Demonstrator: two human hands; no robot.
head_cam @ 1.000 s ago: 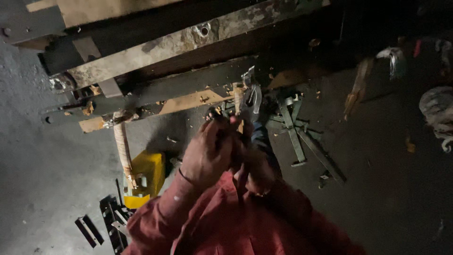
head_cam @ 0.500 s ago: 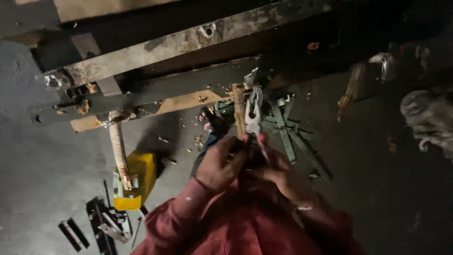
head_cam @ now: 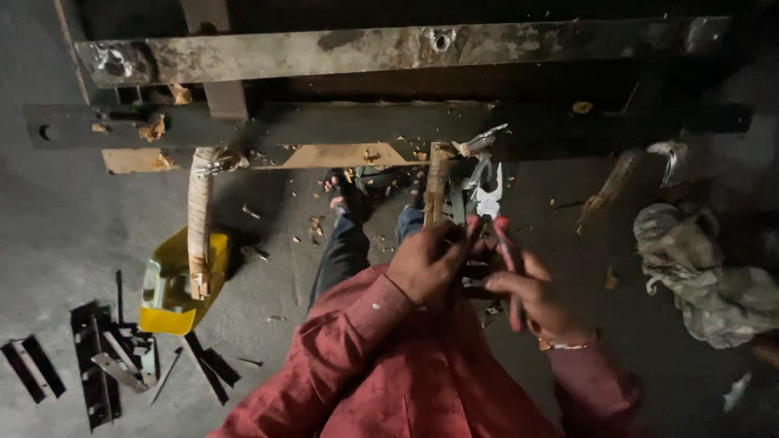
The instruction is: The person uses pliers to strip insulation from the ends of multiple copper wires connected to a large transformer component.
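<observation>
While the left hand (head_cam: 428, 261) clamps the wooden strip (head_cam: 436, 188) upright and steady, the right hand (head_cam: 531, 296) grips red-handled pliers (head_cam: 490, 212), jaws slightly apart above it.

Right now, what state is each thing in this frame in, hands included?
Pliers: red-handled, head up, jaws slightly apart, held in both hands.
Left hand: closed around the pliers and a wooden stick.
Right hand: fingers on a red pliers handle.
Yellow container: lying on the floor.
Wrapped hammer handle: resting across the container.
Metal strips: scattered flat on the floor.
Rag: crumpled.
</observation>
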